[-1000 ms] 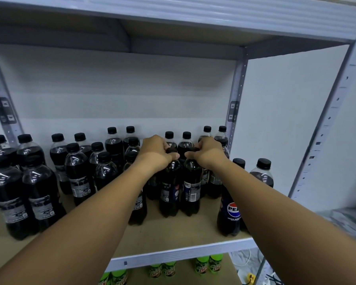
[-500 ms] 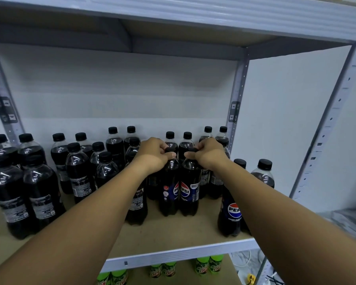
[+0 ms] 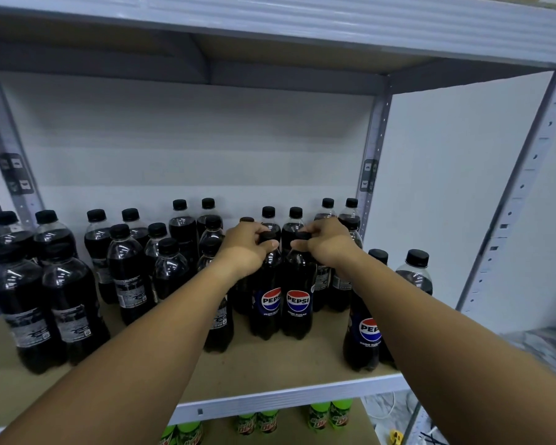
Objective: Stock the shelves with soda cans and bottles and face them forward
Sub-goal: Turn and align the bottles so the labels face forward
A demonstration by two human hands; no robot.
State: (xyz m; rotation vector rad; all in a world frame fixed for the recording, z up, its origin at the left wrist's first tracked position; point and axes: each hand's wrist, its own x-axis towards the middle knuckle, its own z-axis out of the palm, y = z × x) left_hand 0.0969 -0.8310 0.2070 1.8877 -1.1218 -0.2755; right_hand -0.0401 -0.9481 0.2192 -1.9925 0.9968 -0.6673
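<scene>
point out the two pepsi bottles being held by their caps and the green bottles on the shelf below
Left-held Pepsi bottle (image 3: pixel 271 300), head view, on its logo label.
Right-held Pepsi bottle (image 3: pixel 298 300), head view, on its logo label.
Green bottles (image 3: pixel 329 414), head view, on one bottle's shoulder.

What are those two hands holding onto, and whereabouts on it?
Each hand grips one cola bottle by its black cap: the left hand on the left bottle, the right hand on the right bottle. Both bottles stand upright on the shelf.
</scene>
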